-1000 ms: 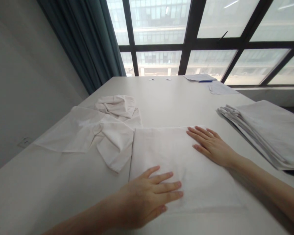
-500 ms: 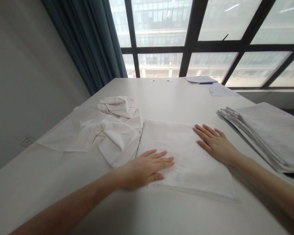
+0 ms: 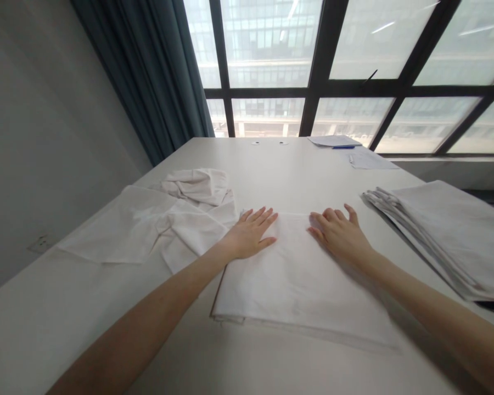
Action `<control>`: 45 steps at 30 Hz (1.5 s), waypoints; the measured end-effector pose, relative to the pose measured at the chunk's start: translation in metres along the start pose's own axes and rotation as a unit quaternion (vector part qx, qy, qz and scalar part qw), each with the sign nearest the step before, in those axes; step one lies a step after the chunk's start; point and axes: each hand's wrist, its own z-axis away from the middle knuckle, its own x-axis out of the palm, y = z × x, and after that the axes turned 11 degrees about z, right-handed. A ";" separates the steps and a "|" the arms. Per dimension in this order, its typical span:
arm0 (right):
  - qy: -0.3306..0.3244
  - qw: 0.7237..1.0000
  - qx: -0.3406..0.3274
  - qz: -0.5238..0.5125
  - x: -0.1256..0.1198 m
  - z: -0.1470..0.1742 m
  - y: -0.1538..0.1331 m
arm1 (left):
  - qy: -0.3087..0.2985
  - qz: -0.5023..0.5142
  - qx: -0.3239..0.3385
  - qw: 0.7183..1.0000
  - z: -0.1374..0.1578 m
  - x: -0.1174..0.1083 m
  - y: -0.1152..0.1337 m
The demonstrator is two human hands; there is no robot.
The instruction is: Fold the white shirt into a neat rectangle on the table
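A folded white cloth (image 3: 296,285) lies flat on the white table in front of me, its layered edge showing along the near side. My left hand (image 3: 250,233) rests palm down on its far left corner, fingers stretched out. On the far right part of the cloth lies my right hand (image 3: 340,230), its fingers a little bent and apart, with the thumb side toward the middle. Neither hand grips the fabric. Just left of the folded cloth is a crumpled white cloth (image 3: 189,214), touching or almost touching its edge.
To the right, a stack of folded white cloths (image 3: 448,236) lies on the table (image 3: 255,159). Papers (image 3: 333,141) and a blue pen (image 3: 343,147) are at the far right edge. Beyond stand a window and a dark blue curtain (image 3: 156,71).
My left hand has slid forward from the near left part of the cloth to its far left corner. My right hand has shifted slightly left, and its fingers have bent.
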 end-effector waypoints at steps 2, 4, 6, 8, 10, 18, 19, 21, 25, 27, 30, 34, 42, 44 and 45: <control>-0.012 0.999 -0.007 -0.045 0.005 -0.011 -0.009 | -0.001 0.003 0.000 1.000 0.001 -0.001 0.001; -0.028 0.995 -0.036 -0.084 0.013 -0.017 -0.013 | -0.001 0.007 -0.001 1.000 0.001 -0.002 0.002; -0.038 0.993 -0.063 -0.098 0.020 -0.019 -0.013 | -0.001 0.012 -0.004 1.000 0.000 -0.002 0.002; -0.046 0.990 -0.081 -0.107 0.023 -0.017 -0.009 | -0.003 0.016 -0.009 1.000 -0.001 -0.002 0.001; -0.059 0.988 -0.090 -0.112 0.022 -0.013 -0.005 | -0.005 0.017 -0.017 1.000 -0.001 -0.001 0.001; -0.089 0.990 -0.070 -0.086 0.019 0.004 0.019 | -0.011 0.007 -0.095 0.995 0.012 -0.001 -0.008; -0.087 0.991 -0.065 -0.083 0.021 0.007 0.023 | -0.006 0.004 -0.100 0.995 0.014 -0.001 -0.009; -0.078 0.993 -0.052 -0.078 0.025 0.014 0.030 | 0.009 -0.003 -0.106 0.994 0.018 0.001 -0.010; -0.042 0.996 -0.021 -0.077 0.032 0.026 0.037 | 0.047 -0.021 -0.118 0.992 0.023 0.007 -0.011; -0.030 0.997 -0.015 -0.076 0.032 0.030 0.037 | 0.073 -0.029 -0.119 0.990 0.024 0.009 -0.012; -0.009 0.998 -0.022 -0.060 0.028 0.031 0.035 | 0.130 -0.053 -0.133 0.981 0.026 0.004 -0.008; 0.007 0.998 -0.054 -0.033 0.022 0.030 0.033 | 0.104 -0.060 -0.090 0.989 0.033 -0.012 0.019; 0.010 1.000 -0.008 0.000 0.016 0.030 0.030 | -0.160 0.059 0.060 0.984 0.059 -0.022 0.093; 0.011 1.000 0.012 0.023 0.008 0.031 0.028 | -0.157 0.035 0.046 0.986 0.057 -0.021 0.090; 0.004 0.999 0.024 0.043 0.004 0.031 0.027 | -0.149 0.024 0.043 0.988 0.055 -0.020 0.084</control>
